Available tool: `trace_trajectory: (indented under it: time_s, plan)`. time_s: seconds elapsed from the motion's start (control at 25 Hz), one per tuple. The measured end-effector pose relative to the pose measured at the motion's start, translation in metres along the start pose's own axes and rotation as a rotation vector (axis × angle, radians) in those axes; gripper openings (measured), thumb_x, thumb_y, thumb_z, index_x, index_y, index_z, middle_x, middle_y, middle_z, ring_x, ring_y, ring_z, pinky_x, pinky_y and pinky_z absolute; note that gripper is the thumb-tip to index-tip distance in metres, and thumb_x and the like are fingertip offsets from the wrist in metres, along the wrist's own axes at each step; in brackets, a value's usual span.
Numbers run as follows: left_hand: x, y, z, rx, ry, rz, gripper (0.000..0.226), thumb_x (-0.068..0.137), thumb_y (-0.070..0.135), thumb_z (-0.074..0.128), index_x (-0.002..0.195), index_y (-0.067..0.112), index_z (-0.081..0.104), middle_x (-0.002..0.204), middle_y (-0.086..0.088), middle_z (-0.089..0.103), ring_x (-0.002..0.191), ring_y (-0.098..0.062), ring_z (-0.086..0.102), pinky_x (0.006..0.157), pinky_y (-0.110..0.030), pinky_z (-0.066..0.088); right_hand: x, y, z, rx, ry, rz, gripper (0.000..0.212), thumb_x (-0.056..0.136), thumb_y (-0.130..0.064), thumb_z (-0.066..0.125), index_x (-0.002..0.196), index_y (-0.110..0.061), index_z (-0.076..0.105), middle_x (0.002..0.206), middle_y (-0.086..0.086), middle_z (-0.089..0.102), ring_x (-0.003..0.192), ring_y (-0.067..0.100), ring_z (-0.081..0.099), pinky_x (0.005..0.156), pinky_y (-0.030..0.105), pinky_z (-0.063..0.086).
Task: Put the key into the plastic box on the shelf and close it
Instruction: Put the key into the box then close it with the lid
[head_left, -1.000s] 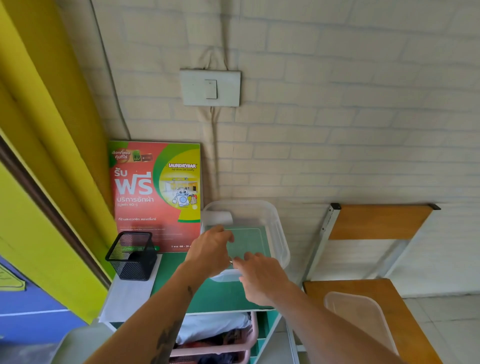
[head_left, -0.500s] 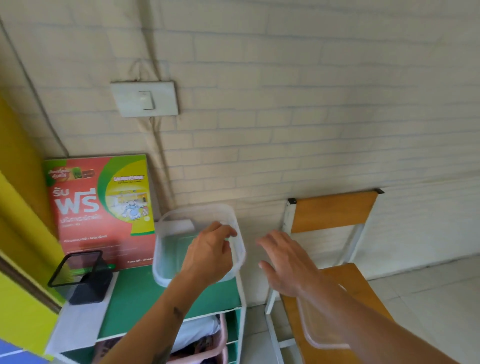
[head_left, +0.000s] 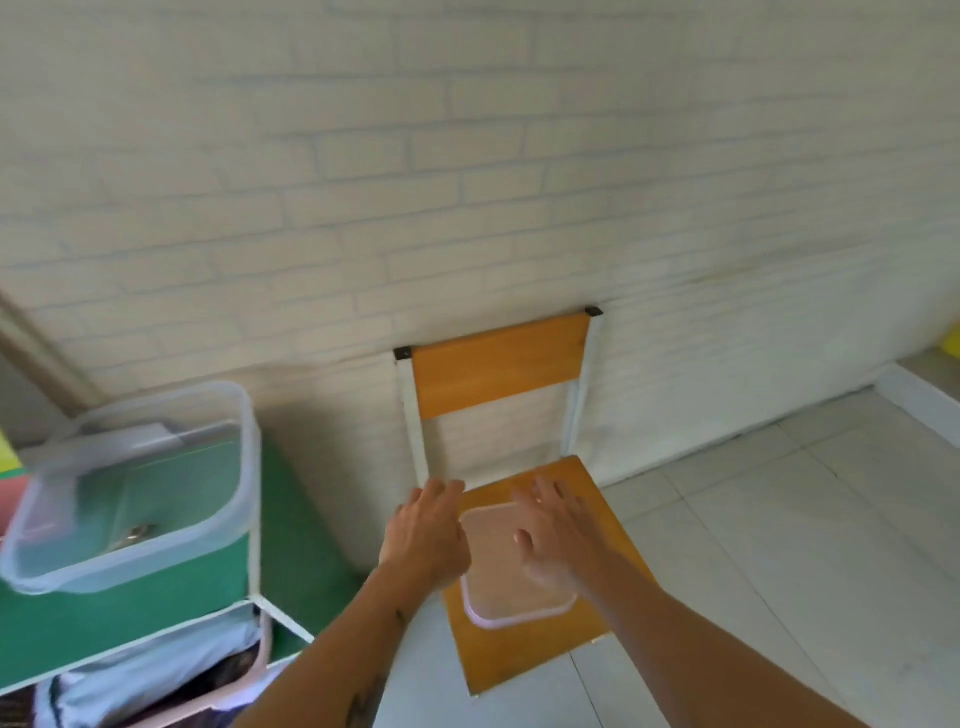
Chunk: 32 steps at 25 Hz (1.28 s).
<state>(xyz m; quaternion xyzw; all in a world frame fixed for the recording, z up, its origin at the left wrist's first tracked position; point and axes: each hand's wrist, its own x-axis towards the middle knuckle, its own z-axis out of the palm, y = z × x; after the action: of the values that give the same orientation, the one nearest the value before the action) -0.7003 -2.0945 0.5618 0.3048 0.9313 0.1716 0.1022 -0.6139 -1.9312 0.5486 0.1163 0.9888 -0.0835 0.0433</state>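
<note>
I am holding both of my hands over the lid (head_left: 511, 566) that is lying flat on the wooden seat of the chair (head_left: 524, 657); my left hand (head_left: 427, 535) is hovering at the lid's left edge with the fingers stretched and together, gripping nothing; my right hand (head_left: 558, 538) is spreading its fingers wide above the lid's right half, palm down, also empty, and whether it is touching the plastic I cannot tell; the lid is clear with a pale pink rim, and its near corner is showing uncovered between my forearms; the chair is standing with its orange backrest against the pale brick wall (head_left: 467, 182), on a light tiled floor (head_left: 779, 571); well apart to the left, the plastic box (head_left: 236, 499) is sitting open on the green top of the shelf (head_left: 156, 623); the key (head_left: 136, 531) is lying inside it on the bottom, a small metallic glint near the front wall; below the shelf top, a pink basket (head_left: 260, 660) is holding cloth, partly out of view.
</note>
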Motion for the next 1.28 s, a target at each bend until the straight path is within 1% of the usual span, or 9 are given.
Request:
trace_trajectory:
  time_s: [0.16,0.32,0.6,0.76,0.88,1.0,1.12,1.2,1.28]
  plan:
    - [0.009,0.014,0.047,0.11,-0.134,-0.087,0.056,0.083,0.017,0.046,0.137,0.025,0.032,0.138,-0.004,0.042,0.119,-0.026,0.047,0.096,-0.039,0.044,-0.007,0.043,0.033,0.014,-0.106,0.043,0.05,0.091,-0.036,0.049,0.137,-0.022,0.034,0.138,0.009,0.04,0.118,0.028,0.041,0.096,0.04,0.042]
    - [0.024,-0.001,0.104,0.188,-0.232,-0.131,0.058,0.087,0.025,0.044,0.141,0.024,0.024,0.138,-0.006,0.041,0.12,-0.026,0.045,0.099,-0.04,0.042,0.001,0.073,0.086,0.03,-0.205,0.106,0.051,0.091,-0.037,0.049,0.138,-0.023,0.034,0.14,0.01,0.038,0.119,0.029,0.041,0.097,0.043,0.043]
    - [0.067,-0.052,0.248,0.241,-0.223,-0.205,0.065,0.09,0.04,0.038,0.146,0.02,0.014,0.152,-0.011,0.025,0.132,-0.029,0.034,0.108,-0.044,0.036,0.046,0.115,0.227,0.119,-0.281,0.211,0.065,0.091,-0.04,0.049,0.148,-0.029,0.018,0.153,0.008,0.021,0.139,0.031,0.023,0.109,0.05,0.037]
    - [0.081,-0.063,0.302,0.182,-0.271,-0.281,0.068,0.091,0.044,0.037,0.149,0.021,0.009,0.159,-0.017,0.008,0.138,-0.036,0.026,0.11,-0.049,0.034,0.059,0.123,0.28,0.2,-0.306,0.327,0.068,0.093,-0.042,0.046,0.15,-0.033,0.01,0.158,0.011,0.008,0.144,0.037,0.015,0.111,0.056,0.033]
    - [0.085,-0.058,0.319,0.098,-0.241,-0.334,0.067,0.089,0.041,0.043,0.145,0.022,0.013,0.156,-0.02,0.005,0.131,-0.04,0.03,0.102,-0.051,0.04,0.064,0.122,0.292,0.233,-0.243,0.378,0.066,0.09,-0.043,0.053,0.146,-0.033,0.019,0.155,0.014,0.013,0.138,0.038,0.022,0.106,0.056,0.037]
    - [0.087,-0.052,0.32,-0.021,-0.162,-0.392,0.063,0.084,0.037,0.05,0.139,0.023,0.023,0.152,-0.016,0.014,0.122,-0.039,0.033,0.095,-0.051,0.047,0.065,0.115,0.291,0.306,-0.193,0.422,0.065,0.087,-0.048,0.055,0.143,-0.032,0.024,0.151,0.015,0.017,0.134,0.036,0.025,0.106,0.052,0.038]
    - [0.087,-0.044,0.304,-0.097,-0.104,-0.418,0.062,0.084,0.034,0.052,0.14,0.026,0.028,0.152,-0.011,0.018,0.125,-0.035,0.029,0.099,-0.052,0.042,0.062,0.108,0.278,0.331,-0.16,0.462,0.062,0.087,-0.053,0.052,0.14,-0.033,0.027,0.148,0.015,0.022,0.131,0.034,0.029,0.104,0.05,0.041]
    - [0.086,-0.037,0.282,-0.129,-0.012,-0.424,0.06,0.082,0.032,0.054,0.14,0.026,0.036,0.151,-0.012,0.024,0.126,-0.036,0.03,0.102,-0.054,0.038,0.059,0.106,0.26,0.298,-0.117,0.467,0.061,0.086,-0.055,0.05,0.139,-0.034,0.029,0.146,0.015,0.027,0.127,0.033,0.033,0.101,0.049,0.042]
    - [0.082,-0.028,0.256,-0.174,0.101,-0.42,0.06,0.077,0.031,0.052,0.136,0.024,0.046,0.146,-0.012,0.034,0.122,-0.038,0.035,0.1,-0.055,0.038,0.055,0.101,0.234,0.276,-0.044,0.473,0.059,0.085,-0.055,0.048,0.138,-0.034,0.034,0.142,0.015,0.032,0.122,0.031,0.037,0.098,0.047,0.044]
